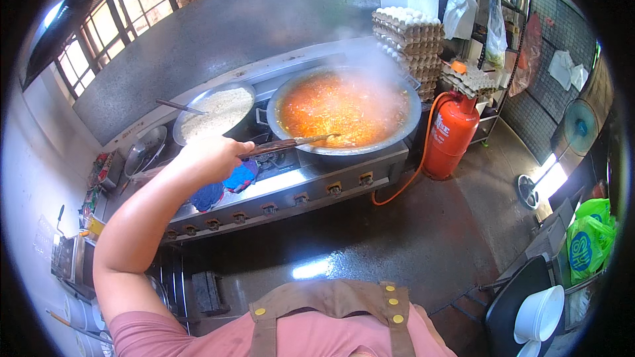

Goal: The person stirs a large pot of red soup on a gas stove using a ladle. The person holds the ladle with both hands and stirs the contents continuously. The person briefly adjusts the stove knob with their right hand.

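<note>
My left hand [218, 156] grips the dark handle of a long wooden stirring paddle [278, 146]. The paddle's far end dips into a thick orange-red stew [337, 109] with pale bits in it. Steam rises from the stew, which fills a wide metal cooking pot [297, 141] on a gas range [317, 186]. Left of that pot stands a wide metal pan [184, 131] of white rice [218, 111], with a long-handled utensil [181, 105] lying in it. Blue cloths [241, 177] lie on the range just below my wrist. My right hand is out of view.
A red gas cylinder [449, 139] with an orange hose [414, 176] stands right of the range. Stacked egg trays [412, 49] rise behind it. An empty wok [145, 151] sits at far left. A fan [579, 126] and white tubs [539, 315] are at right.
</note>
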